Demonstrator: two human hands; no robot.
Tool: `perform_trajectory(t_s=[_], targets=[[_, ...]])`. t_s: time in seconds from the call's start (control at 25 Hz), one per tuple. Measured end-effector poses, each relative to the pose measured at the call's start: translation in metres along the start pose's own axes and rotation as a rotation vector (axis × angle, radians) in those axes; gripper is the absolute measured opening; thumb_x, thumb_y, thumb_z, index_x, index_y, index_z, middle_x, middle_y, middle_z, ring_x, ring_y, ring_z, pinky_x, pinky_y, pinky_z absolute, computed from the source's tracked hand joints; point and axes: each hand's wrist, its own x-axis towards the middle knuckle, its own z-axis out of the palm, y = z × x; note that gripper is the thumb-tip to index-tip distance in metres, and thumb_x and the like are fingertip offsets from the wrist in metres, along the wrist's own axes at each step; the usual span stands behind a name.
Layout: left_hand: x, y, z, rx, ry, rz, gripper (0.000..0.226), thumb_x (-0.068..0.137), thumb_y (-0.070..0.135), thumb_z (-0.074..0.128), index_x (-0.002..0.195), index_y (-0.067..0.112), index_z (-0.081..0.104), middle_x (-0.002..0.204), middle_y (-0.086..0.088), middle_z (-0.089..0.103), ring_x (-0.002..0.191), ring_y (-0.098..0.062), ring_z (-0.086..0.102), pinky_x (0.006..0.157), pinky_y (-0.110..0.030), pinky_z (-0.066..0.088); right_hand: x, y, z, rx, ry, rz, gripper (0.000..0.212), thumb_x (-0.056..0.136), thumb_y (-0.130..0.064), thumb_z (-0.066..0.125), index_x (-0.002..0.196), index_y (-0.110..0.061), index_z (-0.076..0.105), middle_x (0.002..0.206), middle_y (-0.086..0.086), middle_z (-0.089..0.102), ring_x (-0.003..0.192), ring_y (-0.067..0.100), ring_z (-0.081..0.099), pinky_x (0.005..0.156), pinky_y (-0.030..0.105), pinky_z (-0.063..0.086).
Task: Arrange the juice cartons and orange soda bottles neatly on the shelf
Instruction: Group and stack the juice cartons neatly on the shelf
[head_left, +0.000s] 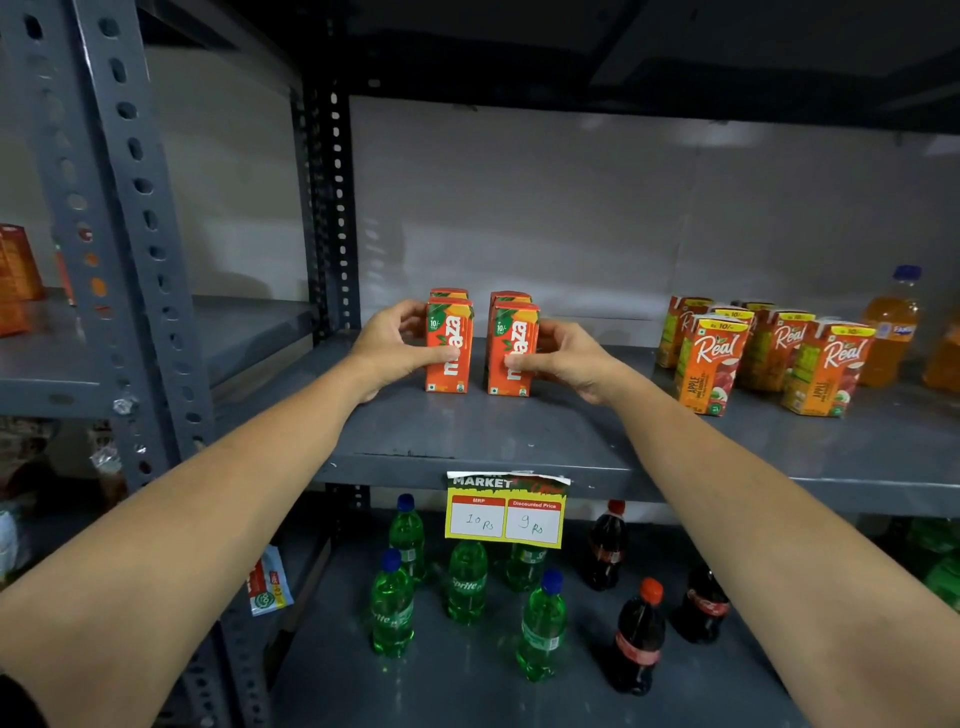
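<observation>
Head cam looks onto the middle shelf (519, 447). Left hand (387, 347) is wrapped round the left Maaza carton (449, 345), thumb across its front; right hand (563, 358) grips the right Maaza carton (513, 351) the same way. Both stand upright w/ a gap between, one more carton behind each. Best move, I'd say: slide, don't lift, keep the bases flat, close the gap, square the fronts to the shelf edge. Real apple cartons (753, 353) sit loose to the right, orange soda bottle (891, 327) beyond them, not yet lined up.
</observation>
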Motion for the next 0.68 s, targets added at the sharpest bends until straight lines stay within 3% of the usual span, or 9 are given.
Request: perform_trajectory(t_s=[0.12, 0.2, 0.32, 0.56, 0.68], targets=[[-0.012, 0.010, 0.001, 0.292, 0.182, 0.255, 0.079, 0.066, 0.033, 0.084, 0.132, 0.016, 0.043, 0.129, -0.002, 0.054, 0.120, -0.015, 0.047, 0.098, -0.033, 0.039, -0.014, 0.001, -0.014, -0.158, 0.059, -0.061, 0.058, 0.067, -0.032, 0.082, 0.116, -0.015, 0.055, 0.105, 0.000, 0.067, 0.098, 0.011, 0.065, 0.072, 0.020, 0.053], [-0.020, 0.018, 0.001, 0.451, 0.262, 0.450, 0.077, 0.069, 0.036, 0.081, 0.131, 0.011, 0.043, 0.127, -0.007, 0.055, 0.119, -0.021, 0.048, 0.099, -0.031, 0.034, -0.030, 0.001, -0.030, -0.291, 0.131, -0.101, 0.056, 0.068, -0.031, 0.082, 0.115, -0.011, 0.059, 0.102, 0.002, 0.068, 0.095, 0.013, 0.065, 0.076, 0.021, 0.052], [-0.027, 0.039, 0.018, 0.662, 0.280, 0.653, 0.065, 0.074, 0.037, 0.073, 0.126, 0.006, 0.048, 0.126, -0.016, 0.056, 0.122, -0.033, 0.048, 0.103, -0.041, 0.035, -0.063, -0.004, -0.060, -0.552, 0.215, -0.271, 0.036, 0.074, -0.024, 0.078, 0.103, -0.007, 0.066, 0.099, 0.008, 0.071, 0.090, 0.017, 0.067, 0.079, 0.017, 0.050], [-0.015, 0.117, 0.124, 0.556, 0.031, 0.773, 0.052, 0.077, 0.036, 0.066, 0.122, 0.013, 0.053, 0.124, -0.009, 0.058, 0.118, -0.028, 0.052, 0.100, -0.035, 0.038, -0.116, -0.047, -0.156, -0.975, 0.257, -0.488, 0.013, 0.079, -0.018, 0.071, 0.084, -0.006, 0.073, 0.086, 0.009, 0.076, 0.083, 0.021, 0.070, 0.077, 0.026, 0.047], [-0.004, 0.151, 0.181, 0.555, -0.142, 0.714, 0.053, 0.080, 0.035, 0.070, 0.126, 0.015, 0.052, 0.126, -0.008, 0.057, 0.118, -0.026, 0.052, 0.101, -0.038, 0.040, -0.128, -0.058, -0.221, -1.111, 0.281, -0.442, 0.017, 0.079, -0.024, 0.071, 0.086, -0.008, 0.072, 0.089, 0.008, 0.075, 0.086, 0.020, 0.069, 0.076, 0.018, 0.042]])
